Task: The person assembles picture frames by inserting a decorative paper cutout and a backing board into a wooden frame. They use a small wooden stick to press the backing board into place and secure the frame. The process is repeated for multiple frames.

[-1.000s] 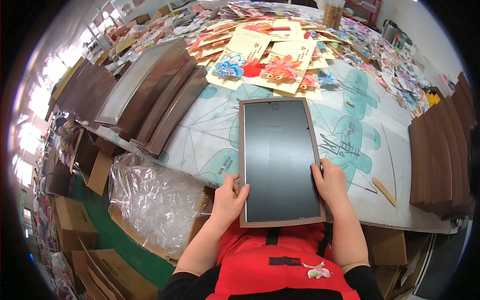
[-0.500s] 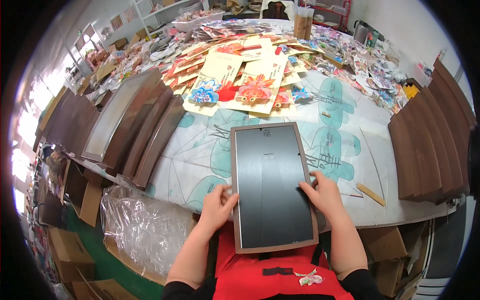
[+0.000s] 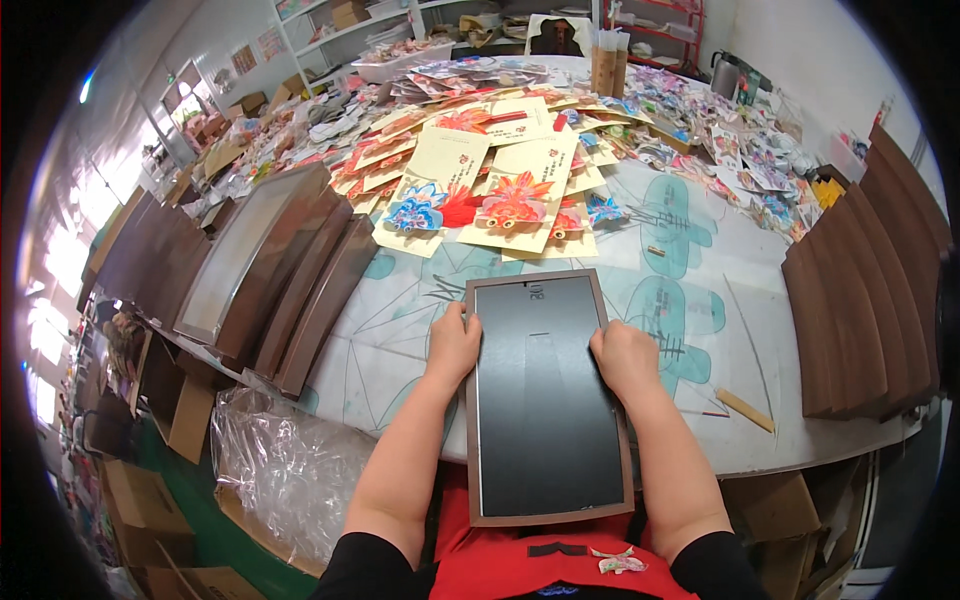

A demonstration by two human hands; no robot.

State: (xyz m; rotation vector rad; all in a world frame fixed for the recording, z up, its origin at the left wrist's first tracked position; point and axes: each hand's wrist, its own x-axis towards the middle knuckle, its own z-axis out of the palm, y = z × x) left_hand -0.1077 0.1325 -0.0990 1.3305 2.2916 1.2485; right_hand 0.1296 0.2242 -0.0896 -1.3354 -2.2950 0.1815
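A brown picture frame (image 3: pixel 473 420) with a dark grey backing panel (image 3: pixel 548 410) lies in front of me, its near end over the table edge by my red apron. My left hand (image 3: pixel 455 343) is closed around the upper part of its left side. On the opposite side, my right hand (image 3: pixel 625 358) grips the rim at about the same height. The fingers of both hands curl under the frame and are partly hidden. Past the far end lie cream cards (image 3: pixel 520 185) with red and blue fish-shaped ornaments.
Brown frames stand stacked at the left (image 3: pixel 300 290) and at the right (image 3: pixel 835 320). A yellowish stick (image 3: pixel 745 411) rests on the paper-covered table (image 3: pixel 400 330). Clear plastic wrap (image 3: pixel 290 460) fills a box below the left edge. Two tall brown canisters (image 3: pixel 608 62) stand at the back.
Both hands have slid up along the frame's sides, away from me, and their fingers have closed on it. The view has tilted slightly, so everything sits a little lower.
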